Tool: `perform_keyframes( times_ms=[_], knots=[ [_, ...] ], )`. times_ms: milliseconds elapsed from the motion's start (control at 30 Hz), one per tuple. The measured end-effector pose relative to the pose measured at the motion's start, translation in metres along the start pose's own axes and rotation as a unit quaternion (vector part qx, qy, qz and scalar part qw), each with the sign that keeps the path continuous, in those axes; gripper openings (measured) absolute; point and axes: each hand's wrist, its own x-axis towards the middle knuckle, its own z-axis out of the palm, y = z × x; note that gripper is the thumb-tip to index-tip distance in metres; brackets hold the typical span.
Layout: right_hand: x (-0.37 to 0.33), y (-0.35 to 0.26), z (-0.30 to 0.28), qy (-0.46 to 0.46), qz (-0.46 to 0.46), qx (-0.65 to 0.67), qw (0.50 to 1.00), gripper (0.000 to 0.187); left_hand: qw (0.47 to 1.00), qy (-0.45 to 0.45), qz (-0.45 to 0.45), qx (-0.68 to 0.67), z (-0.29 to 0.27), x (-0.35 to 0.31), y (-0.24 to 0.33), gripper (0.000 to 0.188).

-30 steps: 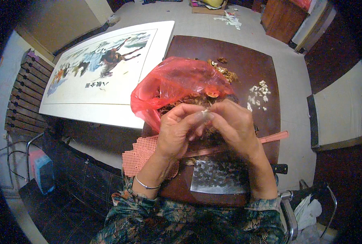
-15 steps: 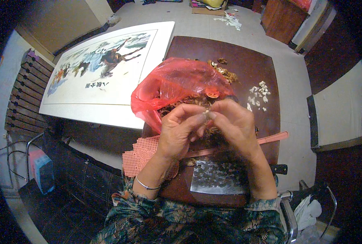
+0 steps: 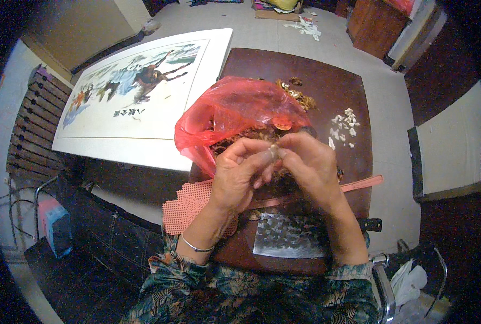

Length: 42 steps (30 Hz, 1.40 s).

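Observation:
My left hand (image 3: 234, 175) and my right hand (image 3: 314, 168) meet over the table, thumbs and forefingers pinching a small pale piece (image 3: 274, 152) between them. Its kind is too small to make out. Just beyond the fingers lies an open red plastic bag (image 3: 240, 100) with dark brown, shrivelled bits (image 3: 256, 133) at its mouth. Under my left wrist is a pink fly swatter (image 3: 189, 205), whose handle passes beneath both hands to the right. A cleaver (image 3: 289, 237) with a broad, mottled blade lies flat near me, its black handle partly behind my right forearm.
Small white pieces (image 3: 344, 125) are scattered on the dark red table (image 3: 354, 81) at the right. Brown and yellowish scraps (image 3: 300, 98) lie beyond the bag. A white panel with a painted horse picture (image 3: 138, 86) adjoins at the left. A metal-framed chair (image 3: 383, 286) stands at lower right.
Both hands stay nearly in place, with only slight finger shifts. A little more of the pale piece shows between the fingertips.

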Motion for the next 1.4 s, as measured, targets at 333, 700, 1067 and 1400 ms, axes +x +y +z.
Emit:
perform_keyframes(
  times_ms=[333,700,1067,1400],
  knots=[
    [0.001,-0.005,-0.002,0.001,-0.114,-0.115,0.987,0.01,0.99,0.058,0.04,0.12,0.004,-0.002,0.0,0.015],
    [0.001,0.001,-0.006,-0.012,-0.182,-0.203,0.962,0.007,0.968,0.054,0.106,0.22,0.01,-0.007,0.001,0.012],
    [0.001,-0.003,-0.005,0.009,-0.199,-0.225,0.954,0.011,0.96,0.052,0.103,0.255,0.01,-0.007,0.0,0.011],
    [0.001,0.0,-0.008,0.021,-0.173,-0.213,0.961,0.01,0.995,0.041,0.002,0.093,0.005,-0.002,-0.003,0.015]
  ],
)
